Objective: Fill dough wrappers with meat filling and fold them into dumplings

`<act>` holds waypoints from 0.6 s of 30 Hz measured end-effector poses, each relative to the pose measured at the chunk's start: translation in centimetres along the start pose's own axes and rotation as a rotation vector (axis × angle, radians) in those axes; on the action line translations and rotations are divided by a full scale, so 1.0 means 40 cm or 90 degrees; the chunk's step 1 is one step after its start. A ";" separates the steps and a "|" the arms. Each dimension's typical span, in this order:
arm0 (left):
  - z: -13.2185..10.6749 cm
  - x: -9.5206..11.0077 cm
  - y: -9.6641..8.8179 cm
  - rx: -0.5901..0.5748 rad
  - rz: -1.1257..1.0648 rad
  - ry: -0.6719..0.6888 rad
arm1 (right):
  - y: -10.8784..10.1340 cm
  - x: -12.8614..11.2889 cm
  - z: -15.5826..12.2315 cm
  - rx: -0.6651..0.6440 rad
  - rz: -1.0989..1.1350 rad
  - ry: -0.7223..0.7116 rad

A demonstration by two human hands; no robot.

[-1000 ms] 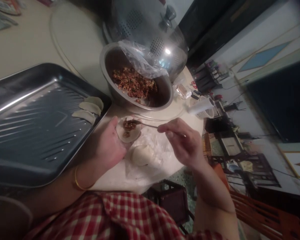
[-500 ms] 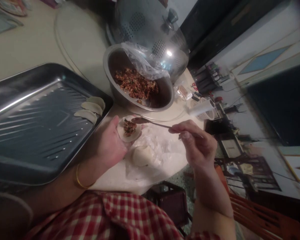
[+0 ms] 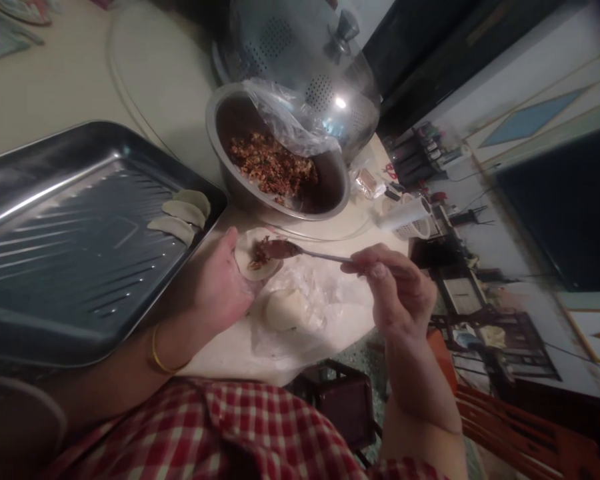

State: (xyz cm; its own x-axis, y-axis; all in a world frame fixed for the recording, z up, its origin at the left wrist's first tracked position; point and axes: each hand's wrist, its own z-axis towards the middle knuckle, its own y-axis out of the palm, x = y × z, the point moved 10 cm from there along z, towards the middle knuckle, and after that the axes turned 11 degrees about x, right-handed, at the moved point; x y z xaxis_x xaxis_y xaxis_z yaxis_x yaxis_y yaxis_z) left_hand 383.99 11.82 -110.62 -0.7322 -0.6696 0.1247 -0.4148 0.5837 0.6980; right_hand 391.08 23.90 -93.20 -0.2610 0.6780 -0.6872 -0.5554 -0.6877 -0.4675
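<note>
My left hand lies palm up at the table's edge and cradles a round dumpling wrapper with a dab of dark filling on it. My right hand pinches the handle of a metal spoon, whose bowl rests over the wrapper's right side. Just beyond stands a steel bowl with minced filling and a clear plastic bag draped on its rim. Three folded dumplings lie in the near corner of a steel tray on the left.
A stack of wrappers sits on white plastic below the spoon. A perforated steel colander with a lid stands behind the bowl. A white cup lies near the table's right edge. Chairs and a dark stool stand below.
My right hand drew the spoon back to the right off the wrapper, then brought its bowl down onto the wrapper's right side again. My left hand stayed put.
</note>
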 end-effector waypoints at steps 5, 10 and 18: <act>-0.001 -0.011 0.001 -0.001 0.006 -0.024 | 0.051 -0.027 -0.019 -0.112 -0.025 -0.077; 0.003 -0.017 -0.008 0.013 0.026 -0.037 | 0.074 -0.006 -0.031 -0.133 -0.055 -0.075; 0.007 -0.020 -0.009 0.030 0.024 -0.036 | 0.080 0.255 -0.046 0.022 0.202 0.376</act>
State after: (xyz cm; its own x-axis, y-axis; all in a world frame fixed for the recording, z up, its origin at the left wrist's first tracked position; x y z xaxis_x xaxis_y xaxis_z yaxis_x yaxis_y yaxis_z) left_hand 384.59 12.28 -111.15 -0.7769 -0.6201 0.1090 -0.4101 0.6298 0.6596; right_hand 388.10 28.14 -102.71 0.0544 0.1813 -0.9819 -0.5505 -0.8150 -0.1810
